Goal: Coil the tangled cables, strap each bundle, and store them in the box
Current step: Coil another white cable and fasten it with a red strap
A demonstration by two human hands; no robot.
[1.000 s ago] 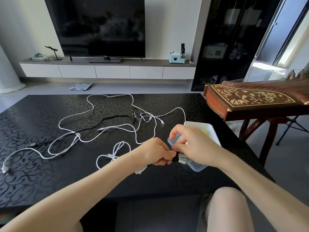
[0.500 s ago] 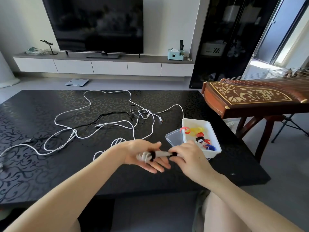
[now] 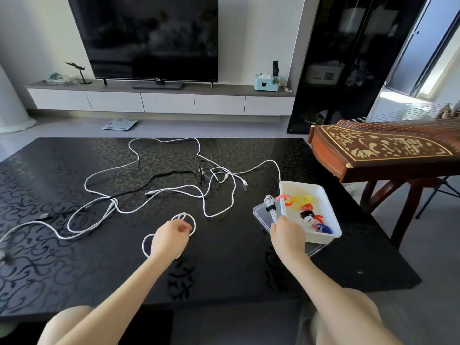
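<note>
head view, as i read it from my remote station. right hand (image 3: 288, 232): fingers curled round the lower end of the strapped bundle (image 3: 270, 207), a short coil of white cable cinched at mid-length by a black strap (image 3: 269, 209). the bundle stands nearly upright out of the fist, just beside the left wall of the box (image 3: 302, 184), its top level with the rim; i cannot tell whether it touches the wall. the box is white and open-topped, near the right edge of the table (image 3: 74, 270), resting on a clear lid (image 3: 260, 215) that juts out to its left. inside lie coloured straps (image 3: 301, 200) in red, yellow, blue and black.

left hand (image 3: 171, 237): palm down, fingers bent, over a loose white loop (image 3: 187, 217) lying on the table; whether the fingertips pinch the cable or only hover above it, i cannot tell.

further back, long white cables (image 3: 159, 190) sprawl uncoiled across the middle of the table, crossed by a black cable (image 3: 161, 176); several plug ends gather in a knot towards the centre right.

background: a dark television (image 3: 154, 38) on a low wall unit, a wooden stringed instrument (image 3: 380, 150) on a stand to the right of the table, and a flat scale (image 3: 119, 124) on the floor.
</note>
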